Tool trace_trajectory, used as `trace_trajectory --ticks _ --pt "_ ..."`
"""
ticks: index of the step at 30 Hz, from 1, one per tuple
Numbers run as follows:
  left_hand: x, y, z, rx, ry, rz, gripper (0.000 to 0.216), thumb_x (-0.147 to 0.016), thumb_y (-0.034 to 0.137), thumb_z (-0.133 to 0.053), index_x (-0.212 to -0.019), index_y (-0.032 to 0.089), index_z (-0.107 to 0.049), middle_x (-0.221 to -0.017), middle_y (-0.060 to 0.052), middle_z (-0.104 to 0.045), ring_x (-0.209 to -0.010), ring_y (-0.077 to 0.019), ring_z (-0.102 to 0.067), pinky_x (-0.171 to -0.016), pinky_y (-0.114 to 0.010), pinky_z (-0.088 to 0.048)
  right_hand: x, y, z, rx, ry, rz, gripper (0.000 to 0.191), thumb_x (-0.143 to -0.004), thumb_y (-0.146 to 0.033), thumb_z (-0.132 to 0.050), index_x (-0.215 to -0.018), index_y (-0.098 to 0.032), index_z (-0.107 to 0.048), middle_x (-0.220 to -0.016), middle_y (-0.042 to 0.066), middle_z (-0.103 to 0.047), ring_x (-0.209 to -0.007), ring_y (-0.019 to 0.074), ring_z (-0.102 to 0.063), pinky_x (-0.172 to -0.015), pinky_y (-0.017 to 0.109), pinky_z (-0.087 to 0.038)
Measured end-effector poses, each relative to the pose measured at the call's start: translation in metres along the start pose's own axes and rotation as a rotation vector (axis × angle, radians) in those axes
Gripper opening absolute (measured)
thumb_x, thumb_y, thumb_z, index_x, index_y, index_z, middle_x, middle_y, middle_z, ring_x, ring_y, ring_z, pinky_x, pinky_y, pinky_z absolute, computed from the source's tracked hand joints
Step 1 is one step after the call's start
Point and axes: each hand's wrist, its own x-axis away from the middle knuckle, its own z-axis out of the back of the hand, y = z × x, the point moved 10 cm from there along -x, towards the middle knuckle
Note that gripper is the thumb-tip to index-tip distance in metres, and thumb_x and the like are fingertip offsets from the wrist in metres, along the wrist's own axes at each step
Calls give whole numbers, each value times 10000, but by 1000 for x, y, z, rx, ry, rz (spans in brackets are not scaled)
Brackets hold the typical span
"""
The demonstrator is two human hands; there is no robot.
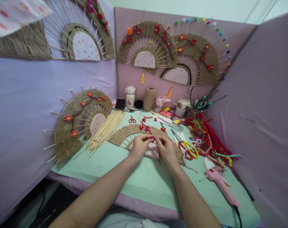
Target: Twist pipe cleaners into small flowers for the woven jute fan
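A half-round woven twine fan lies flat on the mint-green table in front of me. Both my hands hover over its middle. My left hand and my right hand pinch a short magenta pipe cleaner between their fingertips. Small red pipe-cleaner flowers sit on the fan's rim just beyond my fingers. My hands hide the fan's pink centre in part.
A bundle of bamboo sticks lies left of the fan, and a finished fan leans on the left wall. Scissors, a heap of pipe cleaners and a pink glue gun lie to the right. A twine spool stands behind.
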Motion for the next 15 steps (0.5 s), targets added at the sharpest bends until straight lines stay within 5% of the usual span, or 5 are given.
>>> trace_trajectory --ticks 7,15 --pt "-1 -9 0 40 -12 75 159 -592 180 -712 -745 140 -725 -748 -74 -705 -695 -155 -620 -685 -269 -472 -2 5 3 -84 -8 -86 322 -759 -465 -549 -707 -158 -631 -639 23 -622 -590 156 -536 -553 254 -395" --pt "0 -25 -7 302 -50 241 276 -524 229 -777 -772 126 -713 -658 -43 -652 -540 -76 -510 -503 -194 -353 -2 -11 7 10 30 98 217 -794 -374 -536 -775 -178 -626 -767 52 -644 -658 165 -556 -621 282 -434"
